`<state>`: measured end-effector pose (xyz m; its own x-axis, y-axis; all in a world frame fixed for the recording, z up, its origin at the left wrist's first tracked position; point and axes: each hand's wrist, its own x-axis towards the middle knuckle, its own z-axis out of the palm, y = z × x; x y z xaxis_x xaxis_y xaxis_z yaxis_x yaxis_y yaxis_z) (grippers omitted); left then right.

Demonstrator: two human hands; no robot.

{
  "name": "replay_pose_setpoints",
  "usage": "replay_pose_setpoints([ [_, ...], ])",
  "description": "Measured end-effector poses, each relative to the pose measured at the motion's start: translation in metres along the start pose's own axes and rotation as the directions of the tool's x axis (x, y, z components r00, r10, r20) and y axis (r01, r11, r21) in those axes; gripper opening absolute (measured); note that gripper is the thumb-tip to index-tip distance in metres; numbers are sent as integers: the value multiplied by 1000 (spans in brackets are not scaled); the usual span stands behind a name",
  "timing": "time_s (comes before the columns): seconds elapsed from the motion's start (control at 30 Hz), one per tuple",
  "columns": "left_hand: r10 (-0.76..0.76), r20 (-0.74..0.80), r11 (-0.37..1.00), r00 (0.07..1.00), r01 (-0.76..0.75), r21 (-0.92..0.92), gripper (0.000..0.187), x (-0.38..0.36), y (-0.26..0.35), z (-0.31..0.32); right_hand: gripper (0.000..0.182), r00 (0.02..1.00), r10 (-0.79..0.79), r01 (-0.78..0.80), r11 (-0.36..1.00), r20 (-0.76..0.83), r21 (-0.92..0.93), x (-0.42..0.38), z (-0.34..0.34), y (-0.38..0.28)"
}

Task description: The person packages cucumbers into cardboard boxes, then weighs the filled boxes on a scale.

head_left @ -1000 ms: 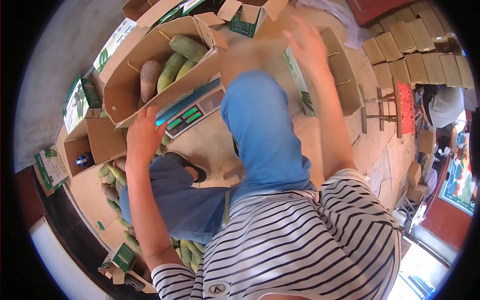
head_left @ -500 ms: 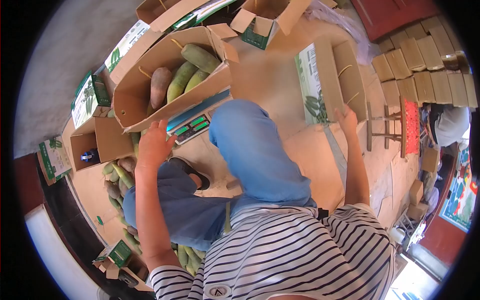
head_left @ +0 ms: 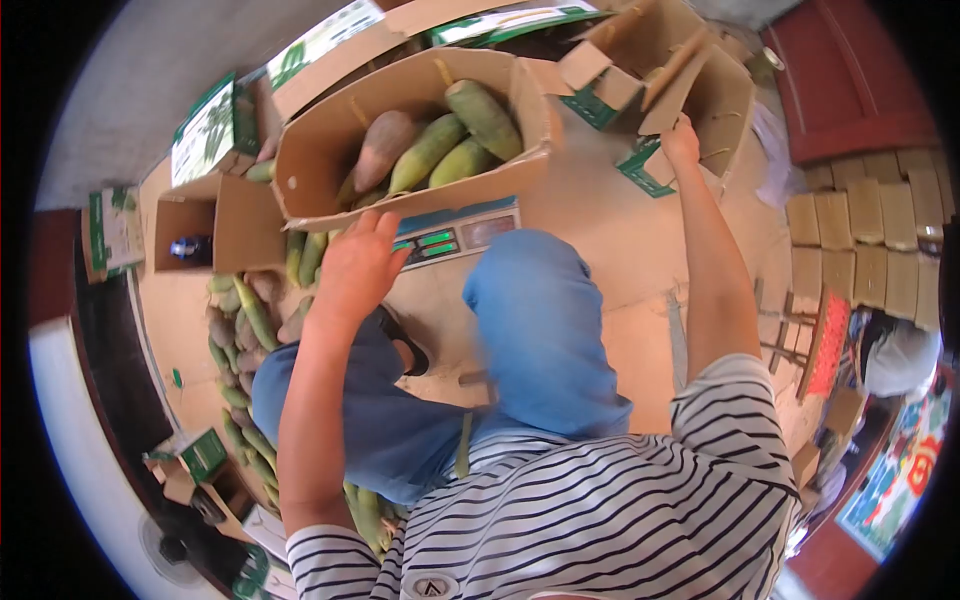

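A large open cardboard box (head_left: pixel 340 212) holds several long green fruits (head_left: pixel 484 118) and a brownish one (head_left: pixel 384 146). Beneath its front side, a scale (head_left: pixel 455 240) shows green displays. My left hand (head_left: pixel 362 262) rests at the box's front edge beside the scale, fingers apart, holding nothing. At the upper right, my right hand (head_left: pixel 681 143) has its fingers closed on the edge of another open box (head_left: pixel 722 110), whose inside shows string handles but no fruit.
More fruits (head_left: pixel 258 312) lie along the floor at left. A small box (head_left: pixel 186 232) with a blue-topped object stands beyond them. A red-topped stool (head_left: pixel 828 345), stacked flat cartons (head_left: pixel 855 235) and a partly visible person (head_left: pixel 897 360) are at right.
My right hand has moved up and away with the empty box, which now stands beside another open box at the top. The view has shifted; my left hand stays near the full box.
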<state>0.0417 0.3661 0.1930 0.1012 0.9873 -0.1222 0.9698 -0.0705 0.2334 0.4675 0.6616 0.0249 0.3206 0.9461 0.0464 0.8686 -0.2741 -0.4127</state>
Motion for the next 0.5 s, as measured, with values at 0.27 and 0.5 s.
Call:
replay_pose_setpoints([
  [0.27,48,-285,989,957,-6,147,37,17,-11,4,30,583,-776,811,536,-240,237,-110,-45,-157],
  [0.5,-10,-92,976,996,30,216,24,33,-35,41,33,316,-940,948,309,-125,73,-121,7,-309],
])
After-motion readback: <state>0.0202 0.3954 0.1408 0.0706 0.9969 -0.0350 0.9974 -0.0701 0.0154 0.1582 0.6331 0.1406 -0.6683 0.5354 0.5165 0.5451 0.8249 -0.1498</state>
